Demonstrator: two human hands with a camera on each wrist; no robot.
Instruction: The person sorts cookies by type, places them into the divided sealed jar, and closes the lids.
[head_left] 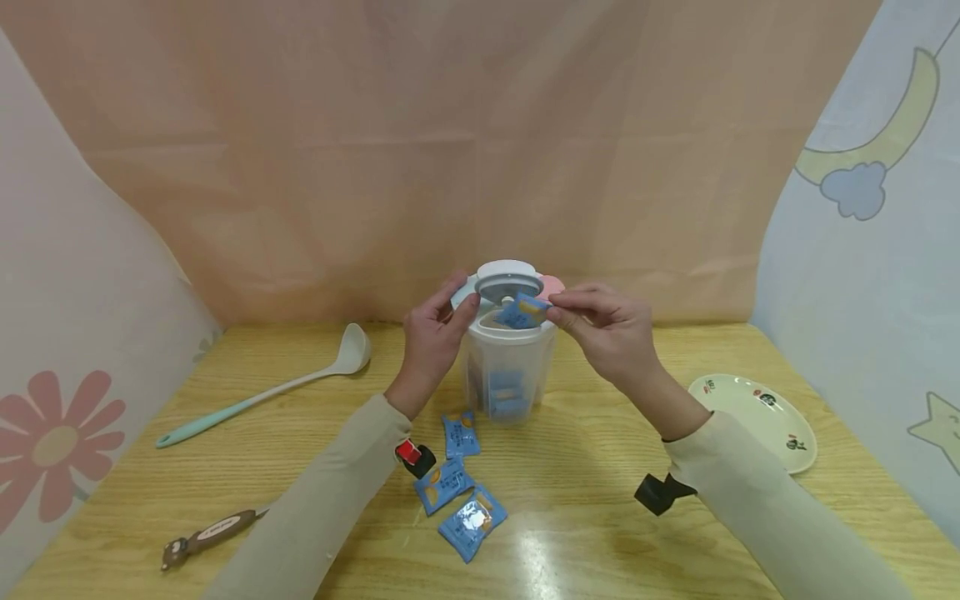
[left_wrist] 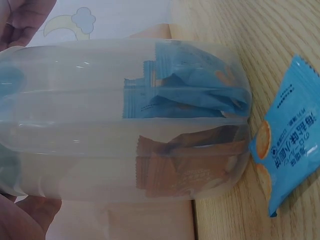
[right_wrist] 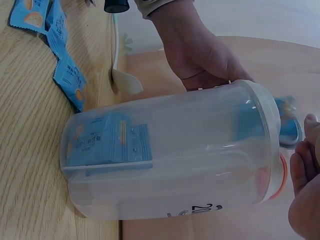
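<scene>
Blue packet over open container

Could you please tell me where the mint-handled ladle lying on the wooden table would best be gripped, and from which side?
Probably the long mint-green handled ladle is best taken mid-handle from above. It lies flat on the wooden table with bare wood on both sides, so fingers could close across the slim shaft. The pale bowl end, toward the clear plastic container, looks too broad for a neat pinch.
</scene>
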